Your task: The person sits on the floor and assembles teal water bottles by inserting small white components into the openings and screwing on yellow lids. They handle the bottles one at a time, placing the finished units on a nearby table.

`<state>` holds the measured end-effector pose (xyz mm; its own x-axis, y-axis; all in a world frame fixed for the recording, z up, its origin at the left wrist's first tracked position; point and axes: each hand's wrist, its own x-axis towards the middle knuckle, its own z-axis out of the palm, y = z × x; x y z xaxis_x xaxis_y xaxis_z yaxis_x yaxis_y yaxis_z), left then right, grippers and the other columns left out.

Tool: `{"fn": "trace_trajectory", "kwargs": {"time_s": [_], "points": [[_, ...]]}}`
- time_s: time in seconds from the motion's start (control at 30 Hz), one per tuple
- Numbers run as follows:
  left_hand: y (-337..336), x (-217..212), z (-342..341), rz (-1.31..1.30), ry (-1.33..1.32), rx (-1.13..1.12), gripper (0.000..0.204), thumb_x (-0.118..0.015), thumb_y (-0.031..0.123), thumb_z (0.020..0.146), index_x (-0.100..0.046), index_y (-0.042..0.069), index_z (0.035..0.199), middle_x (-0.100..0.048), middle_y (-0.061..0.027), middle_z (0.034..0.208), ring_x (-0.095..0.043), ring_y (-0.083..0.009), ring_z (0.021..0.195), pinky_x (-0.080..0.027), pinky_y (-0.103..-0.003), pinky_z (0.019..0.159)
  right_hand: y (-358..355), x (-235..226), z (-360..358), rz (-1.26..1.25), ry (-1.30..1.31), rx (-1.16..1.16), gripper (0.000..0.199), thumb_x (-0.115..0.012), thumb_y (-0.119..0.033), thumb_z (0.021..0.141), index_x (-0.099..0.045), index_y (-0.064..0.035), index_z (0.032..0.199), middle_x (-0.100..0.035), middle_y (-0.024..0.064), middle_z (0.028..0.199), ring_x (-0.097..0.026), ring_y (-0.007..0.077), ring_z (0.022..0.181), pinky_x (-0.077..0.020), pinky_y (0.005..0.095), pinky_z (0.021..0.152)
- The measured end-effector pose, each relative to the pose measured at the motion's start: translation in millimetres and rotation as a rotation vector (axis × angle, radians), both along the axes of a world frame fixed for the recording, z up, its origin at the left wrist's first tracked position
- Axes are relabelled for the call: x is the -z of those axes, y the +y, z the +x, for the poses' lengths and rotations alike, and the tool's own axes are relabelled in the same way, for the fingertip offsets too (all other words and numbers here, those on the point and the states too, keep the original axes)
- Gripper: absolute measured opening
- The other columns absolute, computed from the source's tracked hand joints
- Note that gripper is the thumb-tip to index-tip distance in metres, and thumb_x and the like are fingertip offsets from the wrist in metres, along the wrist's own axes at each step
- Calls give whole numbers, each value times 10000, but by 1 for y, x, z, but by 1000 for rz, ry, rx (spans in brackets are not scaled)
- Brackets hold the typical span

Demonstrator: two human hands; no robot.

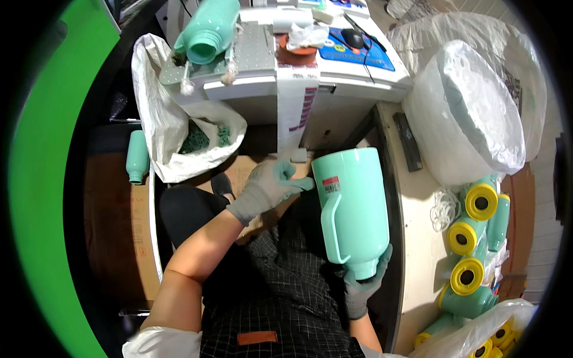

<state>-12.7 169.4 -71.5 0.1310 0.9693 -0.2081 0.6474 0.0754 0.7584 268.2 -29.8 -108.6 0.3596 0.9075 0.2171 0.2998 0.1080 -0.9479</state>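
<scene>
My right hand, in a grey glove with green fingers, is closed round the narrow neck of a large mint-green jug. The jug is tilted with its neck toward me and its broad end away; its long handle is on the left side. A small red and white label sits on its wall above the handle. My left hand, gloved alike, is beside the jug with thumb and finger apart. One fingertip reaches the jug's left edge; whether it touches, I cannot tell. A strip of printed labels hangs from the desk above that hand.
On the white desk lie a mint-green bottle, an orange tape roll and a mouse. A white sack holds green scraps. To the right are a plastic-lined bin and several green bottles with yellow rings.
</scene>
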Motion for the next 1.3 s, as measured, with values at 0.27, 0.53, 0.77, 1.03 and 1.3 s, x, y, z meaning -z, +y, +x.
{"fn": "trace_trajectory", "kwargs": {"time_s": [0.27, 0.53, 0.77, 1.03, 1.3], "points": [[58, -52, -118, 1072, 527, -369, 564, -783, 335, 802, -569, 119, 1278, -614, -159, 1217, -577, -397, 1139, -474, -517, 995, 50, -41, 6, 44, 268, 20, 1077, -754, -564, 877, -243, 22, 1622, -383, 239, 1583, -485, 373, 1396, -472, 503, 1113], [171, -84, -228, 1247, 1241, 30, 622, -696, 153, 854, -500, 237, 1438, -455, -49, 1535, -463, -352, 1376, -455, -519, 1094, 151, -79, -32, 338, 150, -46, 983, -779, -454, 894, -300, 22, 1609, -395, 181, 1608, -426, 306, 1453, -350, 459, 1210], [0, -113, -174, 1488, 613, -112, 624, -765, 409, 828, -588, 199, 1388, -608, -82, 1449, -591, -336, 1181, -491, -449, 925, 232, -109, -65, 516, -28, -131, 825, -792, -161, 886, -373, 60, 1562, -453, 190, 1576, -461, 296, 1422, -354, 428, 1195], [-146, -57, -107, 780, -366, -210, 906, -958, 426, 702, -534, 2, 1381, -665, -184, 1218, -683, -324, 1099, -557, -445, 954, 346, -126, -280, 663, -471, -310, 969, -918, -343, 728, -462, -112, 1552, -455, 188, 1579, -569, 332, 1356, -529, 422, 1039], [-175, -28, -95, 514, -367, -201, 867, -923, 436, 740, -554, 23, 1407, -650, -143, 1266, -644, -319, 1155, -499, -447, 1019, 399, -113, -382, 434, -830, -236, 851, -779, -597, 811, -432, -382, 1557, -312, 195, 1653, -745, 377, 978, -619, 457, 756]]}}
